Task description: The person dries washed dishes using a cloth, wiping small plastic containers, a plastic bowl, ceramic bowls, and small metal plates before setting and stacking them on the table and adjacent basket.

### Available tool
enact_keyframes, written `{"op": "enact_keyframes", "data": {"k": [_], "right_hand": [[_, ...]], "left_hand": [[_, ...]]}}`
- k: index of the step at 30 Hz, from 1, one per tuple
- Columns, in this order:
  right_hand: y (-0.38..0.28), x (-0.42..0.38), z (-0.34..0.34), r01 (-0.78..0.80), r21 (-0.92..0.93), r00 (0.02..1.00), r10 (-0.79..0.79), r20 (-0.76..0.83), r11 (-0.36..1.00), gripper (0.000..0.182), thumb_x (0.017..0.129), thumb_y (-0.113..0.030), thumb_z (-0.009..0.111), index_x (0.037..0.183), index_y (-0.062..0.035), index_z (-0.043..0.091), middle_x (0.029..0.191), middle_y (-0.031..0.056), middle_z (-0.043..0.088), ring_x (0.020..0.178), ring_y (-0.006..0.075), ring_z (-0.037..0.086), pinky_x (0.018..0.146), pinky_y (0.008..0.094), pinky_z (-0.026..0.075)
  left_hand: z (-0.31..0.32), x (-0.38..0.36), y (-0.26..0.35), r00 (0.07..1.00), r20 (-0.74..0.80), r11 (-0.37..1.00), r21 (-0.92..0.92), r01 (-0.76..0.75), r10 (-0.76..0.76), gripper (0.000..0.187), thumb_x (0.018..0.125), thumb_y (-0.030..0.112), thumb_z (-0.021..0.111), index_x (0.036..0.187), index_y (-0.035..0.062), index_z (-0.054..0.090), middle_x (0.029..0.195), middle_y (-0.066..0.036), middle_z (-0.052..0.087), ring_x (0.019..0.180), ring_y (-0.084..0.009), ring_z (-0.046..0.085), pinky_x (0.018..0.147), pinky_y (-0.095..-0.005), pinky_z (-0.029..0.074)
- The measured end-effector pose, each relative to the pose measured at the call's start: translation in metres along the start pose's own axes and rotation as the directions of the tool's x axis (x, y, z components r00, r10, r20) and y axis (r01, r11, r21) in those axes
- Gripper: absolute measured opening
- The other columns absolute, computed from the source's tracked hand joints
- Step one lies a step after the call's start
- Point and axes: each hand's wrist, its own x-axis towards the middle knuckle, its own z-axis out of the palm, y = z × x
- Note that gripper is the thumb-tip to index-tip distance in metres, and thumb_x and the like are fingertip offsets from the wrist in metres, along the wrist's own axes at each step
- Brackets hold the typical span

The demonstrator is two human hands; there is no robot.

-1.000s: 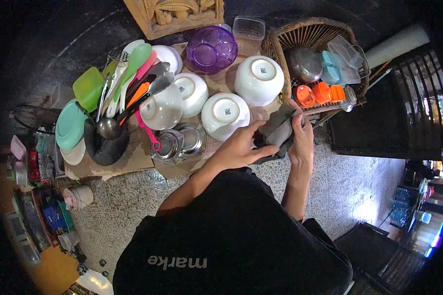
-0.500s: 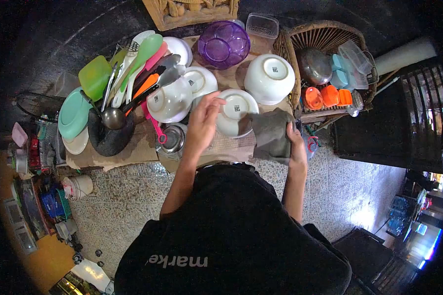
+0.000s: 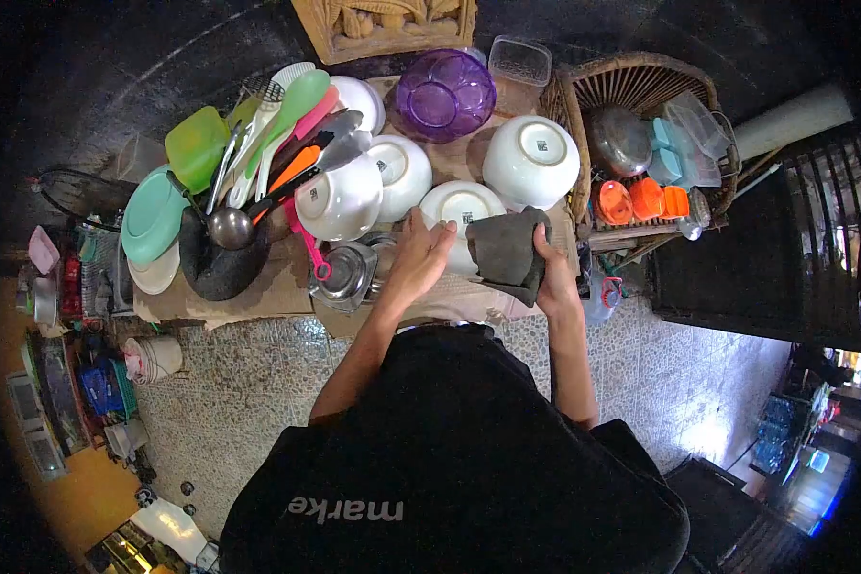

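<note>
My right hand (image 3: 557, 277): grasps the grey cloth (image 3: 505, 251) by its right edge.
My left hand (image 3: 421, 263): released, fingers loosely bent, left of the cloth; I cannot tell whether it touches the upturned white bowl (image 3: 448, 201).
Grey cloth: between my hands, partly in front of that bowl's right side.
Cloth's long axis: unclear through the folds.

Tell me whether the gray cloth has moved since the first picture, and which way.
Yes: against the wicker basket, the gray cloth has shifted left, away from it, and now partly covers a white bowl.
</note>
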Motion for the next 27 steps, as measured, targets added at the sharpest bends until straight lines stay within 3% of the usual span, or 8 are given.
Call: {"op": "enact_keyframes", "data": {"k": [11, 14, 18, 20, 21, 23, 24, 27], "right_hand": [[0.017, -0.003, -0.002, 0.115, 0.092, 0.993, -0.116, 0.009, 0.989, 0.053, 0.101, -0.039, 0.043, 0.135, 0.0015, 0.042, 0.131, 0.0163, 0.053, 0.118, 0.0278, 0.055, 0.101, 0.0415, 0.045], [0.022, -0.004, -0.001, 0.166, 0.144, 0.986, -0.168, 0.005, 0.976, 0.054, 0.101, -0.040, 0.042, 0.136, 0.0005, 0.042, 0.135, 0.0159, 0.050, 0.122, 0.0286, 0.052, 0.104, 0.0426, 0.042], [0.030, -0.005, -0.008, 0.122, 0.317, 0.990, -0.136, 0.022, 0.940, 0.053, 0.101, -0.039, 0.040, 0.138, -0.0013, 0.040, 0.138, 0.0158, 0.047, 0.125, 0.0293, 0.048, 0.107, 0.0443, 0.038], [0.031, -0.007, -0.009, 0.105, 0.320, 0.993, -0.116, 0.016, 0.942, 0.053, 0.101, -0.042, 0.040, 0.137, -0.0031, 0.042, 0.136, 0.0144, 0.050, 0.123, 0.0289, 0.051, 0.106, 0.0448, 0.039], [0.031, -0.009, -0.009, 0.091, 0.322, 0.995, -0.099, 0.009, 0.942, 0.054, 0.100, -0.044, 0.039, 0.137, -0.0048, 0.043, 0.133, 0.0131, 0.054, 0.120, 0.0285, 0.054, 0.104, 0.0453, 0.041], [0.029, -0.015, -0.008, 0.103, 0.295, 0.994, -0.109, 0.004, 0.950, 0.053, 0.100, -0.042, 0.040, 0.136, -0.0027, 0.043, 0.133, 0.0141, 0.053, 0.121, 0.0281, 0.053, 0.104, 0.0444, 0.041], [0.027, -0.018, -0.006, 0.116, 0.269, 0.993, -0.119, -0.002, 0.956, 0.053, 0.101, -0.041, 0.042, 0.136, -0.0007, 0.043, 0.132, 0.0151, 0.052, 0.121, 0.0277, 0.052, 0.104, 0.0435, 0.042], [0.023, -0.030, 0.004, 0.109, 0.108, 0.994, -0.105, -0.034, 0.988, 0.052, 0.099, -0.039, 0.047, 0.132, 0.0015, 0.046, 0.125, 0.0145, 0.057, 0.113, 0.0252, 0.057, 0.098, 0.0407, 0.046]], "left_hand": [[0.012, -0.007, 0.012, 0.943, -0.286, 0.982, 0.121, -0.143, 0.173, 0.067, 0.094, 0.040, 0.053, 0.131, -0.0127, 0.036, 0.130, -0.030, 0.041, 0.124, -0.0419, 0.037, 0.105, -0.0505, 0.027], [0.006, 0.000, 0.009, 0.903, -0.373, 0.976, 0.042, -0.213, 0.213, 0.051, 0.095, 0.028, 0.056, 0.128, -0.0074, 0.042, 0.126, -0.023, 0.046, 0.116, -0.0366, 0.046, 0.101, -0.0466, 0.034], [0.002, -0.003, 0.011, 0.902, -0.393, 0.894, -0.317, -0.316, 0.180, 0.043, 0.094, 0.020, 0.061, 0.127, -0.0046, 0.047, 0.120, -0.011, 0.053, 0.107, -0.0199, 0.055, 0.091, -0.0329, 0.045], [0.005, -0.007, 0.017, 0.943, -0.329, 0.632, -0.723, -0.280, 0.042, 0.038, 0.092, 0.016, 0.062, 0.123, -0.0033, 0.052, 0.117, -0.010, 0.057, 0.112, -0.0191, 0.055, 0.093, -0.0327, 0.045], [-0.003, -0.011, 0.019, 0.944, -0.329, 0.632, -0.723, -0.280, 0.041, 0.038, 0.092, 0.016, 0.062, 0.123, -0.0033, 0.052, 0.117, -0.010, 0.057, 0.112, -0.0191, 0.055, 0.093, -0.0327, 0.045], [-0.024, -0.016, 0.018, 0.957, 0.098, 0.651, -0.751, -0.108, 0.272, 0.048, 0.091, 0.018, 0.065, 0.131, -0.0025, 0.047, 0.125, -0.009, 0.056, 0.114, -0.0191, 0.055, 0.096, -0.0331, 0.045], [-0.024, -0.020, 0.016, 0.956, 0.102, 0.652, -0.750, -0.107, 0.275, 0.048, 0.091, 0.018, 0.065, 0.131, -0.0025, 0.047, 0.125, -0.009, 0.056, 0.114, -0.0191, 0.055, 0.096, -0.0331, 0.045], [-0.019, -0.035, -0.009, 0.967, 0.180, 0.228, -0.964, 0.136, 0.182, 0.059, 0.092, 0.027, 0.064, 0.136, -0.0037, 0.040, 0.130, -0.013, 0.055, 0.118, -0.0240, 0.055, 0.101, -0.0396, 0.045]]}}
